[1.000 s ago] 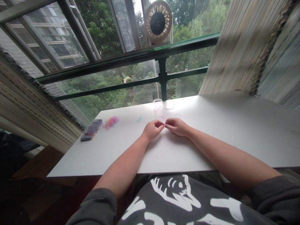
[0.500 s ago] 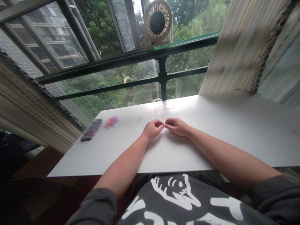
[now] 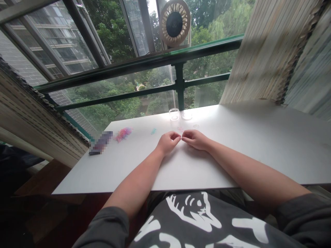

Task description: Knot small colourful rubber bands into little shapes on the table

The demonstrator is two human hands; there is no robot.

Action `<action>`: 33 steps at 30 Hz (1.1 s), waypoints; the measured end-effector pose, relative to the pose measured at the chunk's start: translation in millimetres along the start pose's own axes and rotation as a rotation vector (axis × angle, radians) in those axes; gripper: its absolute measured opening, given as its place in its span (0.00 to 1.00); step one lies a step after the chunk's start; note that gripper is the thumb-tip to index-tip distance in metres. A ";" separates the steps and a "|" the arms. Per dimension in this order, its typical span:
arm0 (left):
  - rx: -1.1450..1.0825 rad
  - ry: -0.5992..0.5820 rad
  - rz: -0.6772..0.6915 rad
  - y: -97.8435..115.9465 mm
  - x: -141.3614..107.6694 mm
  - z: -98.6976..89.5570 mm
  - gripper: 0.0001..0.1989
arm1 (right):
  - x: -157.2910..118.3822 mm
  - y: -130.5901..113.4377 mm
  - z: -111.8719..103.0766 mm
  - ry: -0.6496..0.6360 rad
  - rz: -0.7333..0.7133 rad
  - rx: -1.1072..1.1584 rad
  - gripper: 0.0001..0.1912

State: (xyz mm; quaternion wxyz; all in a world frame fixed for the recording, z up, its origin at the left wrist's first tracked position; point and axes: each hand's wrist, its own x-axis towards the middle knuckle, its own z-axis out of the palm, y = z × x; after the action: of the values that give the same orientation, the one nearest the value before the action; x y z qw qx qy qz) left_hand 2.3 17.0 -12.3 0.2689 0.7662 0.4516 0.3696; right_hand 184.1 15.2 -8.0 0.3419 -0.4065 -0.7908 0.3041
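My left hand (image 3: 168,142) and my right hand (image 3: 196,139) meet fingertip to fingertip above the white table (image 3: 129,172). Both are closed in a pinch, and whatever lies between the fingers is too small to make out. Just beyond them is a small group of pink pieces (image 3: 180,128), partly behind my right hand. A pale little loop-like item (image 3: 196,126) lies past my right knuckles. Left of my hands, some teal pieces (image 3: 153,131) sit on the tabletop, and farther left spreads a pile of small pink, purple and orange pieces (image 3: 123,134).
A clear round cup (image 3: 174,114) and a clear shallow lid or dish (image 3: 187,116) stand by the table's far edge. A dark, pixelated flat object (image 3: 101,143) lies at the left edge. Beyond are a green railing (image 3: 144,92), a round fan (image 3: 174,23) and a curtain (image 3: 248,58).
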 end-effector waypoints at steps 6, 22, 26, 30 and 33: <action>0.003 0.011 -0.002 -0.9 0.4 -0.3 0.10 | -0.3 -1.0 -0.3 -0.006 0.000 0.002 0.12; -0.003 0.017 0.006 -0.1 1.9 -3.8 0.10 | 0.0 0.8 0.1 0.001 -0.016 -0.002 0.10; 0.056 0.058 -0.003 -4.0 5.0 -18.2 0.09 | 0.4 0.1 -0.4 -0.008 -0.005 -0.016 0.08; 0.164 0.125 -0.050 -14.6 8.8 -40.8 0.07 | 0.8 -0.1 -0.4 -0.020 0.012 -0.022 0.08; 0.200 0.173 -0.091 -24.2 11.0 -53.8 0.07 | 0.3 -1.5 -0.6 -0.030 0.026 -0.051 0.08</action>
State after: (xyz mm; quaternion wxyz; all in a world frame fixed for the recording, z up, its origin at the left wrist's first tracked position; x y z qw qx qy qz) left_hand -49.7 41.9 4.6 0.1678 0.7333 0.5420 0.3748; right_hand 183.8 14.9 -6.4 0.3156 -0.4208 -0.7979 0.2944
